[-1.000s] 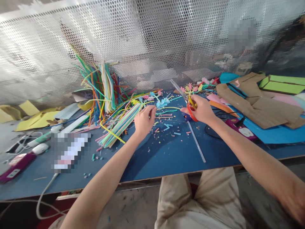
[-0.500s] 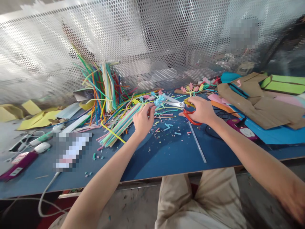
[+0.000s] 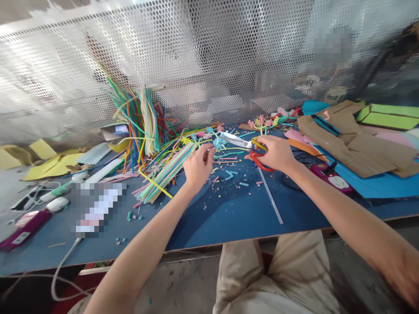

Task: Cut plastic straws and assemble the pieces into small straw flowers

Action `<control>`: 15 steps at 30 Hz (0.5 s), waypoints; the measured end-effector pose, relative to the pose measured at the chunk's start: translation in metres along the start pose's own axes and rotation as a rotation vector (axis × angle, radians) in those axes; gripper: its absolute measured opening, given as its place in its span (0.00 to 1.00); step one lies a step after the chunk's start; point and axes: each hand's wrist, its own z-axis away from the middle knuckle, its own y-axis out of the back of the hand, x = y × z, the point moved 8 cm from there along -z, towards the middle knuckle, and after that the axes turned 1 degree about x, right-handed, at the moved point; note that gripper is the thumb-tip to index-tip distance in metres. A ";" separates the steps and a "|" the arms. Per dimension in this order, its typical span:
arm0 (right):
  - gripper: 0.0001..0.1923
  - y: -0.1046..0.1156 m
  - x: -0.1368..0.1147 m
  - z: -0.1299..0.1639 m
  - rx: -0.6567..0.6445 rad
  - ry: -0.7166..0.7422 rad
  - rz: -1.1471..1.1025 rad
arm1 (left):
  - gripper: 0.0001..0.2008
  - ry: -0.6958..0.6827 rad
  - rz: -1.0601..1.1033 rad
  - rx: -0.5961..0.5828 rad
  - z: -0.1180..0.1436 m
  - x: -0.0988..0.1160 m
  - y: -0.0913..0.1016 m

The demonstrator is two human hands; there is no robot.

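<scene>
My left hand [image 3: 199,166] is closed in a pinch, with a blue fuzzy pipe-cleaner piece [image 3: 219,143] at its fingertips. The fingers partly hide how it is held. My right hand [image 3: 275,152] grips the scissors [image 3: 260,160] by their red and yellow handles. The scissors' silver blades lie together and point left, just above the blue piece. Short cut bits [image 3: 229,175] of pipe cleaner are scattered on the blue tabletop [image 3: 225,218] below my hands. A branched piece with pink and yellow tufts [image 3: 262,122] stands behind the scissors.
A bundle of pastel pipe cleaners [image 3: 166,174] lies left of my left hand, with an upright colourful bunch [image 3: 140,124] behind it. Cardboard pieces [image 3: 366,139] and a purple power strip [image 3: 332,179] are at right. A clear stick [image 3: 271,196] lies near the front. A perforated metal screen [image 3: 222,56] stands behind.
The scissors' blades have come together from a spread position. The blue piece has shifted slightly down, while both hands stay nearly in place.
</scene>
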 end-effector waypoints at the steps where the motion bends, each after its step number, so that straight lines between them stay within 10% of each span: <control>1: 0.23 0.000 0.000 0.000 0.006 0.001 -0.002 | 0.13 -0.005 0.000 0.002 0.000 0.000 0.000; 15: 0.27 0.002 -0.003 0.000 0.045 -0.003 0.024 | 0.14 -0.027 0.016 0.009 0.001 0.001 0.000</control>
